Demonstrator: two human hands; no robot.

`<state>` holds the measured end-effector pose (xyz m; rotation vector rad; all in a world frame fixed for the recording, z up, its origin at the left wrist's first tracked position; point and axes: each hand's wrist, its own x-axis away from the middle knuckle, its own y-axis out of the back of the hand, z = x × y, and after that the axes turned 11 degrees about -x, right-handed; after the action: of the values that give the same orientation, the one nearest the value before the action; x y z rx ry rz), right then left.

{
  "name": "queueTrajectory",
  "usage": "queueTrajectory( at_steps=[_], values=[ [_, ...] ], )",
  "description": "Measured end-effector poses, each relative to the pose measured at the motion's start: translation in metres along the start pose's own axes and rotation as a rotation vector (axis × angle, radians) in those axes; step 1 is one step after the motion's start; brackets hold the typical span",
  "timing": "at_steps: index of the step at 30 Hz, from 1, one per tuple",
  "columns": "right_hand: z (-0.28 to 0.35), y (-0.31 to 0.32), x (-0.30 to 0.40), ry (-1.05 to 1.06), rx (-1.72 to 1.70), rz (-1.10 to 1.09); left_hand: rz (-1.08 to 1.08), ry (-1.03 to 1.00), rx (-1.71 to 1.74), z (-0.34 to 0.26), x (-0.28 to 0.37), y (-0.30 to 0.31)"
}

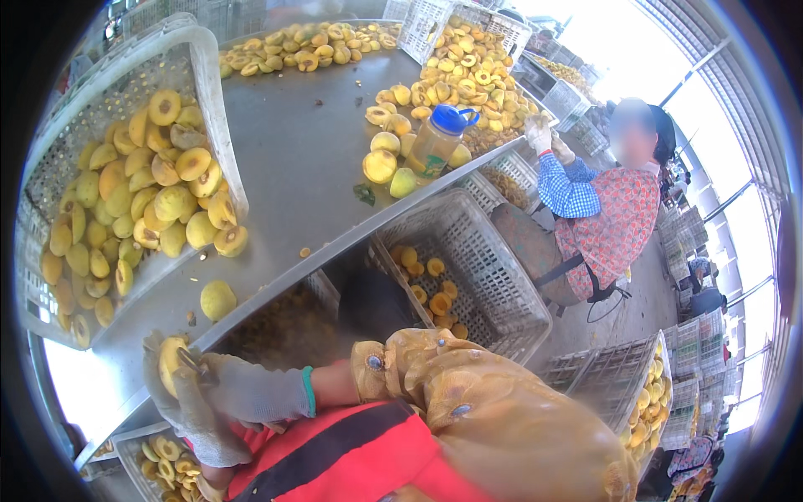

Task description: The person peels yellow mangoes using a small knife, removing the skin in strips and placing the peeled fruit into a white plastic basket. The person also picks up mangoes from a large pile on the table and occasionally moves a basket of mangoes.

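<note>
My left hand [199, 421], in a grey-white work glove, grips a yellow peach [168, 367] at the near edge of the metal table. Against it, my right hand [254, 386] wears a grey knit glove with a green cuff and holds a small metal hand tool [188, 360]. The tool's tip is at the fruit; my fingers hide most of it. A single whole peach [218, 300] sits on the table just beyond my hands. To the left, a tipped plastic crate [213, 119] spills halved and whole peaches [141, 182] towards the tabletop.
The metal table [288, 150] bears a blue-capped bottle [436, 141] and a heap of peach halves [467, 75]. Below its edge, a crate [483, 270] holds several halves; another crate [135, 448] stands lower left. A co-worker [618, 201] sits at right near stacked crates [602, 370].
</note>
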<state>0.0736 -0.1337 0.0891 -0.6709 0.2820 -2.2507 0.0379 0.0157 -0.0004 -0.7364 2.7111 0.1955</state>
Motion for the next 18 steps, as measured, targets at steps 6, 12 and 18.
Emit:
queueTrajectory(
  at_steps=[6, 12, 18],
  values=[
    [-0.008, 0.000, -0.005, 0.003, -0.067, 0.099, 0.041, -0.117, -0.074, -0.022, 0.010, -0.005],
    [-0.098, 0.020, -0.061, 1.148, 0.640, -0.192, 0.151, -0.063, -0.157, -0.016, 0.002, 0.009],
    [-0.017, 0.008, -0.006, -0.111, -0.092, 0.058, 0.101, -0.078, -0.063, -0.007, 0.008, 0.003]
  ],
)
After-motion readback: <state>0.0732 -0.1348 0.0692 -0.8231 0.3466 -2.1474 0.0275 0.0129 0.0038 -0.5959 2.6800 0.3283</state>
